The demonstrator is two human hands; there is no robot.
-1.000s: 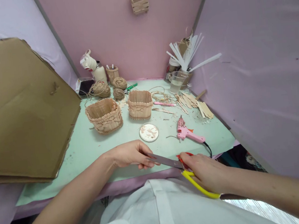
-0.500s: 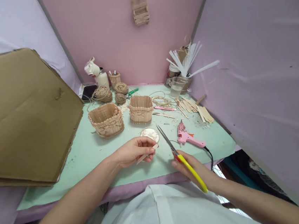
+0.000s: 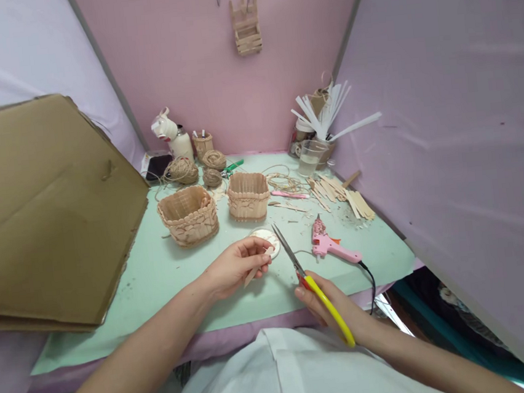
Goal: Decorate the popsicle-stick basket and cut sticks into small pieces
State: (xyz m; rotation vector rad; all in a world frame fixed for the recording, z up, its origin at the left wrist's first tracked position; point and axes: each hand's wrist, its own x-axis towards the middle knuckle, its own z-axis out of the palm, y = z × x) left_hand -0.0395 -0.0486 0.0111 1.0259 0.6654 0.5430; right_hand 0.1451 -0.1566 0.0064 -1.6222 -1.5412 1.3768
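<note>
Pinched between the fingers of my left hand [image 3: 243,263] is a thin, pale wooden stick [image 3: 252,274], slanting down to the left. My right hand [image 3: 330,298] is closed around yellow-handled scissors [image 3: 325,304], whose long metal blades point up and left, close together and apart from the stick. Just beyond my left fingertips lies a small round white dish [image 3: 268,238], partly covered by that hand. Two woven baskets, a larger one [image 3: 190,222] on the left and a smaller one [image 3: 248,199] to its right, stand behind my left hand.
A pink glue gun [image 3: 334,248] with a black cord lies right of the scissors. Loose wooden sticks [image 3: 335,189], a plastic cup [image 3: 311,158] and white strips [image 3: 325,110] occupy the back right. Twine balls [image 3: 183,169] sit at the back left. Large cardboard [image 3: 51,217] leans at the left.
My right hand and the scissors have shifted slightly left, closer to my left hand. The stick has turned a little in my left fingers. The whole view has tilted slightly upward.
</note>
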